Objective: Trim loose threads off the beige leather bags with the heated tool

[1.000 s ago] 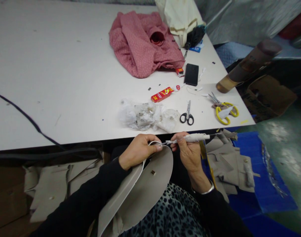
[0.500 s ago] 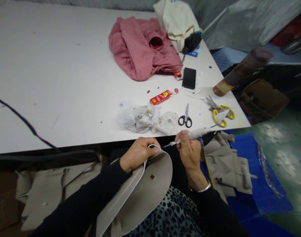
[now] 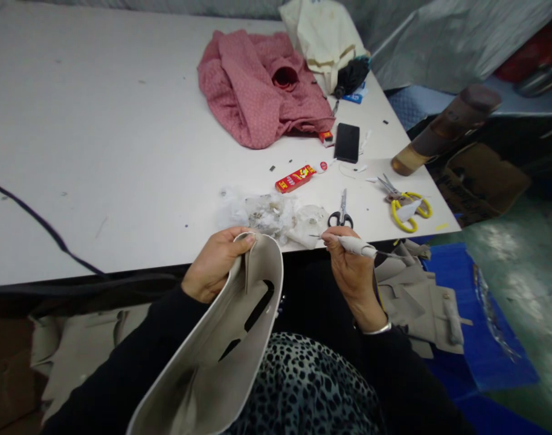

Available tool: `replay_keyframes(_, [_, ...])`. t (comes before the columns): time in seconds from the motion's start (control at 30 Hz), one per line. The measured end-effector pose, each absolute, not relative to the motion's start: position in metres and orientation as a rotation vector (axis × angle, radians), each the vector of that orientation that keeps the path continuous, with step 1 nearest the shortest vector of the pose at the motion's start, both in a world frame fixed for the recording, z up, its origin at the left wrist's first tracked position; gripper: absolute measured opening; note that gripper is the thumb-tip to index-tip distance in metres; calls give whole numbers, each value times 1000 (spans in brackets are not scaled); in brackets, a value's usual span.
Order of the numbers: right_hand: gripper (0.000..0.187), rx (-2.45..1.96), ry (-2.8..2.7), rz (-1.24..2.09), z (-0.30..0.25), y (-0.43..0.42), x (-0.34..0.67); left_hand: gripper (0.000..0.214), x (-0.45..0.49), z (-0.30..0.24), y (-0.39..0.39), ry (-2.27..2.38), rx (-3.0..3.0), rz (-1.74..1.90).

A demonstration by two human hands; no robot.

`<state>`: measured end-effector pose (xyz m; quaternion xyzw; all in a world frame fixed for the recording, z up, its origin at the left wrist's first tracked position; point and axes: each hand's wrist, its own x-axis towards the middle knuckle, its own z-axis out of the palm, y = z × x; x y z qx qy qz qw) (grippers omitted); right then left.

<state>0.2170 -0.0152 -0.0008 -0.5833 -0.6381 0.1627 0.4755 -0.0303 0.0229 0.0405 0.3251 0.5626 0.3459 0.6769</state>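
Note:
My left hand (image 3: pixel 215 266) grips the upper edge of a beige leather-like bag (image 3: pixel 221 386), thumb on its inside and fingers around the outside. The bag's mouth is spread toward me, showing dark slots in the inner wall. To the right, my right hand (image 3: pixel 353 275) is closed around an awl-like tool (image 3: pixel 357 246) with a white wrapped handle. Its thin metal tip points left, apart from the bag, over the table edge. Just beyond the tip lies a crumpled clear plastic bag (image 3: pixel 276 217). Black-handled scissors (image 3: pixel 343 200) rest directly behind my right hand.
On the white table (image 3: pixel 99 121) lie a red bottle (image 3: pixel 295 179), yellow-handled scissors (image 3: pixel 397 211), a black phone-like object (image 3: pixel 347 143) and a pink garment (image 3: pixel 253 90). A tall brown bottle (image 3: pixel 443 130) stands near the right edge. Beige pieces (image 3: pixel 434 314) are piled at lower right.
My left hand has moved left and up, turning the bag so its inside now faces me. The tool's tip has drawn away from the bag's edge as my right hand rose slightly.

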Motion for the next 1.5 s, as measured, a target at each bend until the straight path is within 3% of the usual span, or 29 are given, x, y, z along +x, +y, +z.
replay_keyframes(0.37, [27, -1440, -2059, 49, 9, -19, 216, 31, -15, 27, 2, 1268, 805, 800])
replay_keyframes(0.53, [21, -1362, -1804, 209, 11, -27, 213, 24, -12, 25, 2, 1248, 815, 780])
replay_keyframes(0.7, [31, -1264, -1275, 764, 17, -34, 188, 22, -12, 26, 2, 1181, 844, 681])
replay_keyframes(0.8, [34, -1248, -1180, 919, 16, -34, 178, 27, -13, 29, 2, 1135, 807, 643])
replay_keyframes(1.5, [40, -1339, -1345, 975, 14, -23, 177, 24, -4, 22, -6, 1109, 840, 696])
